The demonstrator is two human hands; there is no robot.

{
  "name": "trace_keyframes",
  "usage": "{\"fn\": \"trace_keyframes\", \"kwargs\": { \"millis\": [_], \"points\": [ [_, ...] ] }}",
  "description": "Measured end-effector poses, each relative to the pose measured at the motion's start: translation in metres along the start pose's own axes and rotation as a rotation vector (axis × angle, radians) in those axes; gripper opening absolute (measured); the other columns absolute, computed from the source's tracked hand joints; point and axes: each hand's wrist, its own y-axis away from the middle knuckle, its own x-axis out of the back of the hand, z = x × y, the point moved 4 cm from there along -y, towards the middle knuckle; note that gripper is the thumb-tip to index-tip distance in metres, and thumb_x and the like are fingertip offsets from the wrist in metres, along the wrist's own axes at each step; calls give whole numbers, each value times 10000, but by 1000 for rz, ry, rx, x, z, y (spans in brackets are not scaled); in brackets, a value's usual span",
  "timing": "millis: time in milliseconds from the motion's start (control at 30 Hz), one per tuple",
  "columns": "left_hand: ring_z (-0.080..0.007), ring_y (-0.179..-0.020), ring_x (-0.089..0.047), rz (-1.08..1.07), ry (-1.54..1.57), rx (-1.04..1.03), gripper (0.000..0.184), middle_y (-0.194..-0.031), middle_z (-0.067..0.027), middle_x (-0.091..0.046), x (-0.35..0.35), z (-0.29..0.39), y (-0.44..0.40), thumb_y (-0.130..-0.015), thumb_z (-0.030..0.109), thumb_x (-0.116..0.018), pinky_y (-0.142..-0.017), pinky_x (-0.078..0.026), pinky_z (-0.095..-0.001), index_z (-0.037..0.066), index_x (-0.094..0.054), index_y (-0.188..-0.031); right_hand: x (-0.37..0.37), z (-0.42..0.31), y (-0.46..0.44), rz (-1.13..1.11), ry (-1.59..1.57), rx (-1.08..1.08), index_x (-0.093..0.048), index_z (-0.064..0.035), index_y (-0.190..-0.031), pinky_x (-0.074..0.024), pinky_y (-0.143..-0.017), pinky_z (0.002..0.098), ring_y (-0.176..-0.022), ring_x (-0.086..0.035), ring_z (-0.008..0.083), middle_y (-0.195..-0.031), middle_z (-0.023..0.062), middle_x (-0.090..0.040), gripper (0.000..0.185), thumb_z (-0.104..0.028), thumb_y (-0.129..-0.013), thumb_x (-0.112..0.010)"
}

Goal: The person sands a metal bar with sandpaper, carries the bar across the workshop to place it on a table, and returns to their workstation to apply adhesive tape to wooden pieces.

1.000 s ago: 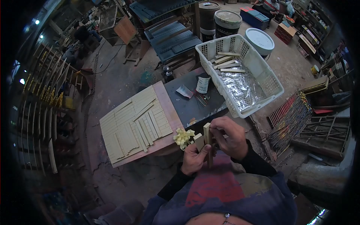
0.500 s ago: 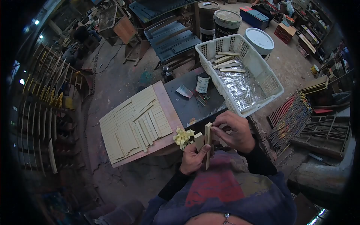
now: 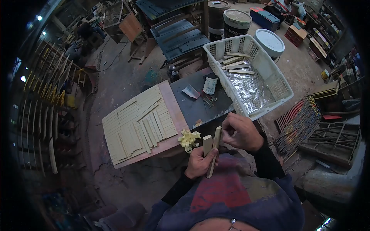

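My left hand (image 3: 199, 162) is closed around a long, narrow wooden strip (image 3: 215, 150), which stands tilted in front of my body, thumb across it. A second, shorter wooden piece (image 3: 207, 143) sticks up from the same grip. Just right of the strip's upper end is my right hand (image 3: 243, 133), its fingers curled in a pinch; whatever they may hold is too small to make out. A bunch of pale yellow curled strips (image 3: 189, 139) lies at the board's edge beside my left hand. Farther left, flat wooden strips (image 3: 135, 125) cover a pinkish board (image 3: 169, 96).
A white plastic basket (image 3: 287, 92) holds several wooden pieces over shiny film. On the dark bench (image 3: 185, 86) lie a printed wrapper (image 3: 209, 85) and small tools. Buckets (image 3: 269, 42) stand behind the basket. Racks line the left, and a person (image 3: 279, 8) sits at the back right.
The long strip has tilted, its top leaning right. My right hand's fingers have moved off the strip's top and curled in. The view has shifted slightly.
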Motion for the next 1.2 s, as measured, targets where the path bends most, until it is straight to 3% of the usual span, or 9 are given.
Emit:
{"fn": "trace_keyframes", "kwargs": {
  "millis": [133, 333, 400, 633, 900, 1200],
  "points": [
    [-101, -541, -543, 42, -19, 7, 345, -662, -60, -576, -1, -6, 0, -937, 198, -483, -492, -449, -232, -42, -492, -1185, -4, 4, 1, -11, -8, 28, -484, -10, -735, -456, -460, 291, -530, -557, 211, -656, 79, -470, 201, -2, -649, -665],
    [-59, -482, -468, 104, 147, 10, 408, -614, -10, -523, 2, -5, -3, -947, 231, -456, -442, -395, -193, 0, -434, -1283, -8, 0, 7, 153, -4, 187, -519, -23, -749, -421, -443, 238, -522, -535, 144, -675, 66, -524, 204, 47, -632, -671],
    [-56, -502, -476, 84, 188, -38, 403, -674, -34, -564, 1, -5, -3, -954, 232, -438, -449, -400, -185, 0, -430, -1284, -7, 2, 6, 253, -36, 97, -550, -13, -786, -452, -469, 225, -553, -563, 134, -704, 72, -552, 199, 38, -658, -694],
    [-52, -539, -489, 95, 181, -70, 403, -832, -85, -621, 0, -2, -4, -952, 215, -441, -457, -410, -184, -6, -423, -1289, -9, 4, 7, 220, -29, 44, -569, -5, -806, -485, -503, 219, -590, -583, 127, -740, 73, -567, 190, 28, -676, -705],
    [-53, -518, -482, 73, 86, -41, 403, -637, -16, -537, -1, -1, -1, -942, 196, -468, -467, -410, -191, -8, -431, -1287, -8, 6, 2, 84, -63, 34, -481, -8, -782, -419, -474, 265, -550, -516, 164, -684, 75, -481, 182, 17, -686, -634],
    [-81, -484, -486, 119, 80, -20, 384, -609, -47, -550, -2, -1, -2, -947, 199, -447, -454, -405, -206, -47, -454, -1242, -17, 12, 6, 127, -55, 131, -463, -14, -797, -399, -466, 281, -533, -483, 191, -682, 90, -467, 197, 16, -682, -620]
  ]
}}
